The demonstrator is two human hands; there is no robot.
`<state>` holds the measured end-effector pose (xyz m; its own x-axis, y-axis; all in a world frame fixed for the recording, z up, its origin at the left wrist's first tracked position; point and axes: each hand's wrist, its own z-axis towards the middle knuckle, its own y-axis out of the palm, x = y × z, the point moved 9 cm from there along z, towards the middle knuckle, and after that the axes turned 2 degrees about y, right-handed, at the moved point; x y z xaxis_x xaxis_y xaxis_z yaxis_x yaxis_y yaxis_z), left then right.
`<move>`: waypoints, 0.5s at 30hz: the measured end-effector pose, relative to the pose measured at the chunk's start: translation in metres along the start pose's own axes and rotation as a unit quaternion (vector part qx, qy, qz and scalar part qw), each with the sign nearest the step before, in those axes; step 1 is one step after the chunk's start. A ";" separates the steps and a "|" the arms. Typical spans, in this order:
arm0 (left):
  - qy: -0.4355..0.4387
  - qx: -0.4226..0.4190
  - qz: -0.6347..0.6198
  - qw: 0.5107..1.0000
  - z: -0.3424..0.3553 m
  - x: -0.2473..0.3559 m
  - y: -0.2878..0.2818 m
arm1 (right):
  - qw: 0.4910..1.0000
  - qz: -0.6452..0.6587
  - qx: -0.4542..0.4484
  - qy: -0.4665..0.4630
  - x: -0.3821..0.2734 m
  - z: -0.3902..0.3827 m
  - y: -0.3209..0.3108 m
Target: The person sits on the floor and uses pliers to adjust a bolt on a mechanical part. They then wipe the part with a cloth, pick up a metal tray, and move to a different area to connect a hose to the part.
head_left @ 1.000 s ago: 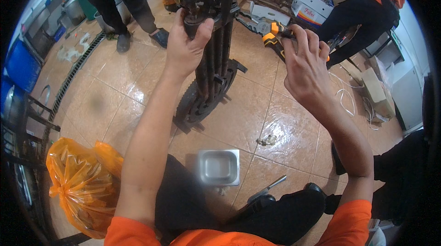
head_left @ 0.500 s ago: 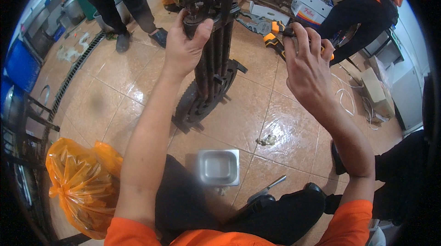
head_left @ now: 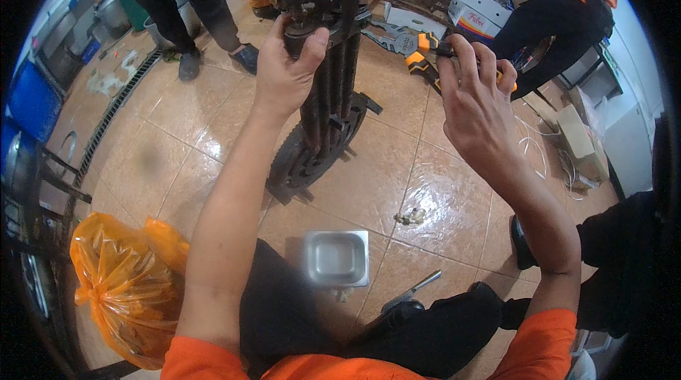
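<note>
Since the earlier frame, our right hand (head_left: 479, 100) has edged slightly rightward, fingers wrapped around yellow-and-black-handled steel pliers (head_left: 425, 42), right of upper centre. Our left hand (head_left: 284, 78) clasps the top of a black, tubular cast-metal assembly (head_left: 333, 89) at upper centre; we judge it heavy, rigid, perhaps greasy, best gripped around its tubes.
</note>
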<state>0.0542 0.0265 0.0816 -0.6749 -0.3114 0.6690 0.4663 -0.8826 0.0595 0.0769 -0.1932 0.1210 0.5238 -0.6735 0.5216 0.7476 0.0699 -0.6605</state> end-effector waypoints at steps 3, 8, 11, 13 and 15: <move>0.009 -0.005 0.016 1.000 0.001 0.001 0.000 | 1.000 0.003 0.000 -0.004 -0.001 -0.001 -0.002; 0.015 0.000 0.008 1.000 0.001 0.003 0.002 | 1.000 0.004 0.005 -0.004 0.001 -0.002 -0.002; 0.011 -0.003 0.002 1.000 0.000 0.002 0.002 | 1.000 0.000 0.016 -0.001 0.001 -0.004 -0.002; 0.012 -0.011 0.005 1.000 0.001 0.001 0.002 | 1.000 -0.002 0.025 0.003 0.003 -0.005 -0.001; 0.013 -0.007 0.002 1.000 0.002 0.000 0.000 | 1.000 -0.006 0.023 0.001 0.000 -0.003 0.001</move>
<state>0.0548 0.0271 0.0830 -0.6875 -0.3239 0.6500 0.4616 -0.8859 0.0467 0.0767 -0.1953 0.1188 0.5143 -0.6757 0.5281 0.7718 0.0962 -0.6285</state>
